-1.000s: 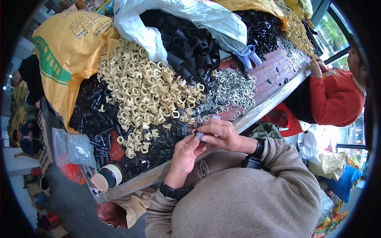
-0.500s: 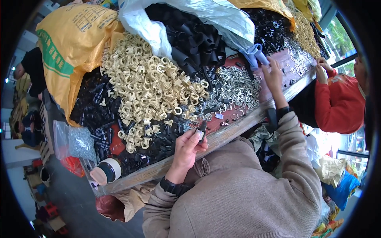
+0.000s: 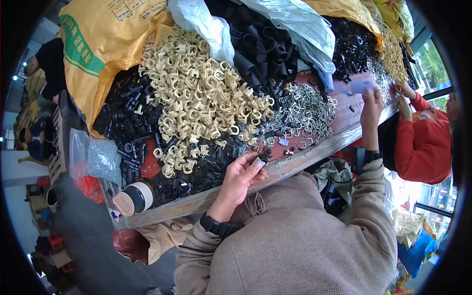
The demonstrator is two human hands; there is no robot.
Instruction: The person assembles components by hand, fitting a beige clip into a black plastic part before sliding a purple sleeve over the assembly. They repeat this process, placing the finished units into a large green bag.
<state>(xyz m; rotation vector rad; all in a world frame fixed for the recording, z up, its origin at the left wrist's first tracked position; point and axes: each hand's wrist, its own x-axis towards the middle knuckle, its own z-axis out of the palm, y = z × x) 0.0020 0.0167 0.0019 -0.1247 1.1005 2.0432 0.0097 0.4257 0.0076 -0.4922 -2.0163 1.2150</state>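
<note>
My left hand (image 3: 238,183) is closed on a small black plastic part (image 3: 264,156), pinched between thumb and fingers above the wooden front edge (image 3: 282,172) of the table. Further right, my right hand (image 3: 371,110) grips a pale lavender tube (image 3: 358,87) over the reddish tabletop (image 3: 344,101); the tube is blurred. Nearest to the left hand lie dark plastic parts (image 3: 211,169) and a large heap of cream buckle-like pieces (image 3: 196,108). Silvery metal loops (image 3: 309,110) are piled between the two hands.
Black tubes (image 3: 265,49) spill from a white sack (image 3: 302,32) at the back. A yellow sack (image 3: 110,34) stands far left, a lidded jar (image 3: 137,198) at the near left corner. At the right, a person in a red top (image 3: 425,140) works at the same table.
My right hand has moved right and a little nearer, with the lavender tube now in its grip. My left hand still holds the black part. The whole view has shifted slightly.
</note>
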